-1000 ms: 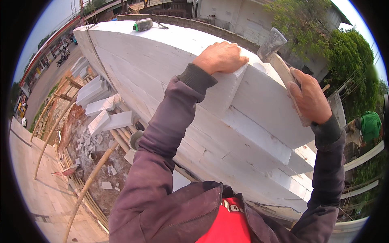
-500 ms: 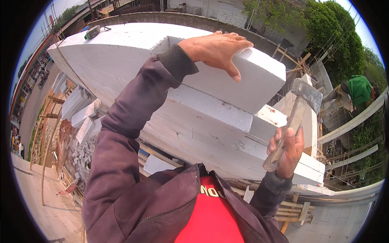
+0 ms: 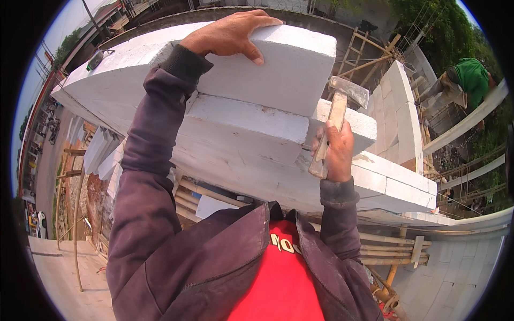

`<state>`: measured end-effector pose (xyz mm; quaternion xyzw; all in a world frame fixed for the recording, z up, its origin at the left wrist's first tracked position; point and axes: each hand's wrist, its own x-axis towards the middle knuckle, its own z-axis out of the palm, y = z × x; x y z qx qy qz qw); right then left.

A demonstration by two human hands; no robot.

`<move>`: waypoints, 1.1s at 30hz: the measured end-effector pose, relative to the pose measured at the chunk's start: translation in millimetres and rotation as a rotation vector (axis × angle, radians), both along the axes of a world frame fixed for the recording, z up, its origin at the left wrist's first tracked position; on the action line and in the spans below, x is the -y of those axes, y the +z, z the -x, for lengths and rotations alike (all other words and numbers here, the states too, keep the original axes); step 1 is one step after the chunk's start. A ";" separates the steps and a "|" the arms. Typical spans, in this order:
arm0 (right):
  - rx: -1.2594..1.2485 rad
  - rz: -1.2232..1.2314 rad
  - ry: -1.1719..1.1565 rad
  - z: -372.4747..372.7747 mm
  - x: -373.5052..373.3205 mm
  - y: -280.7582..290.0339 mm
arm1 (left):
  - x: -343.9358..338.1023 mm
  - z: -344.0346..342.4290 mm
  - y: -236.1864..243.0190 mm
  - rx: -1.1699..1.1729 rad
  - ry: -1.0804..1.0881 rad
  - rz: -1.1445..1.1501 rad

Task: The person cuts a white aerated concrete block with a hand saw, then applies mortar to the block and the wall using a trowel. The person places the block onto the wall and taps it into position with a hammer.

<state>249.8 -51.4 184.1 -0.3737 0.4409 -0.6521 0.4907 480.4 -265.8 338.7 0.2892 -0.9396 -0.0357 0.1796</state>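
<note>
A long white building block [image 3: 273, 69] lies on top of the white block wall. My left hand [image 3: 230, 35] grips its top edge, with the fingers over the top and the thumb down the near face. My right hand [image 3: 337, 147] is closed round the wooden handle of a hammer [image 3: 338, 107]. Its grey steel head stands up beside the right end of that block, apart from it in this view. Behind my right hand, a lower white block [image 3: 356, 124] sits on the course below.
At the wall's far left lies a small green-and-black thing [image 3: 95, 60] with a loop. Bamboo poles [image 3: 369, 237] run below the wall. A person in a green top [image 3: 471, 80] bends at the right, near long pale beams [image 3: 468, 117]. White blocks [image 3: 101, 152] are stacked at the lower left.
The view has shifted. My right hand has brought the hammer up and left, nearer the block's right end. My left hand stays on the same block.
</note>
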 end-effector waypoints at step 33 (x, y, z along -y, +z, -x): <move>-0.973 0.508 0.059 -86.5 119.3 221.6 | -195.9 -203.3 -290.6 -0.786 0.680 -0.647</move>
